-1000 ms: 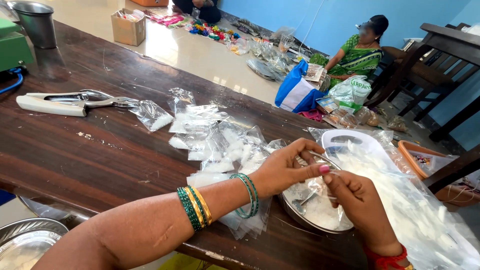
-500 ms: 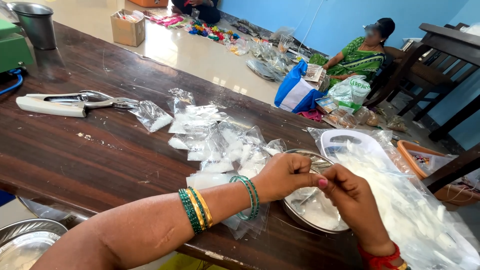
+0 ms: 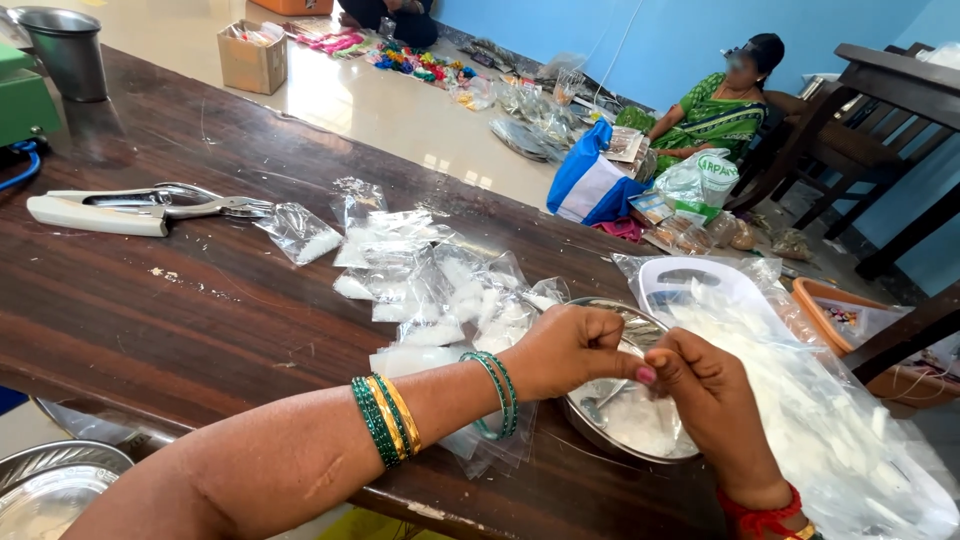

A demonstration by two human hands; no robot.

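Left hand (image 3: 570, 350) and right hand (image 3: 705, 385) are meeting fingertip to fingertip, pinching something too small to identify, over the steel plate (image 3: 625, 420) of white powder on the counter (image 3: 150, 320); small filled packets (image 3: 430, 280) are lying beside it.

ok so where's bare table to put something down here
Bare dark wooden table lies in front of the white-handled pliers, left of the clear plastic packets. Crowded around the steel plate, both hands and the big powder bag.

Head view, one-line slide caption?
Left hand and right hand meet over steel plate beside small clear pouches.
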